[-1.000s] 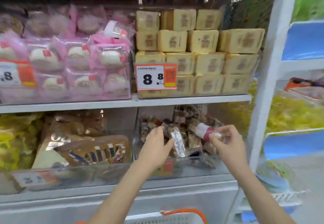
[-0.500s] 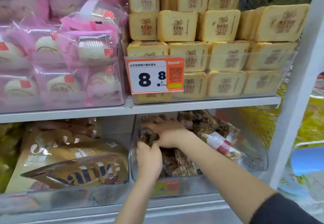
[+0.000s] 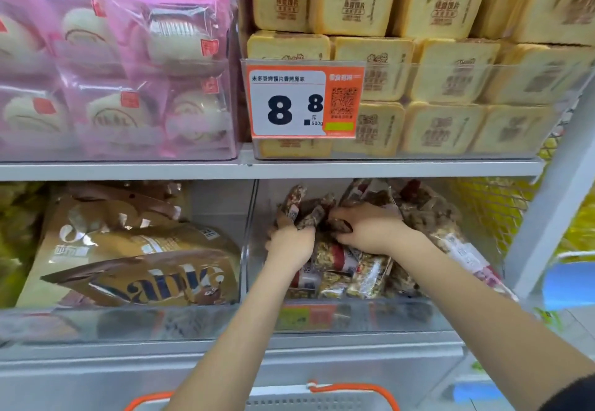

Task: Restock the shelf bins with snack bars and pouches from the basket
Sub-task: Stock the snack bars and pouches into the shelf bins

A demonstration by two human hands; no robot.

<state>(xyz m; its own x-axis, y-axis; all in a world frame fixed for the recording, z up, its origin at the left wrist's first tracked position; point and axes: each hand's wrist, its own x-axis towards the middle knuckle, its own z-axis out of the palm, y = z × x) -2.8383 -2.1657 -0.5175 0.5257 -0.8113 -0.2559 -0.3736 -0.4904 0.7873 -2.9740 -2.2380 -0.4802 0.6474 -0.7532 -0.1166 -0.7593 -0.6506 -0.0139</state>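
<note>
Both hands (image 3: 291,243) grip upright snack bars (image 3: 306,211) in bin (image 3: 354,314).

Two bare forearms, dark sleeve (image 3: 576,391) edge on the right upper arm

Clear-wrapped nutty snack bars (image 3: 338,269) lie heaped, apparently loosely, inside the clear bin (image 3: 354,315) on the lower shelf.

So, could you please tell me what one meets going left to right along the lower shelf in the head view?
Yellow packets → gold-brown pouches → left hand → right hand, both in the clear bin of snack bars → white shelf upright.
</note>
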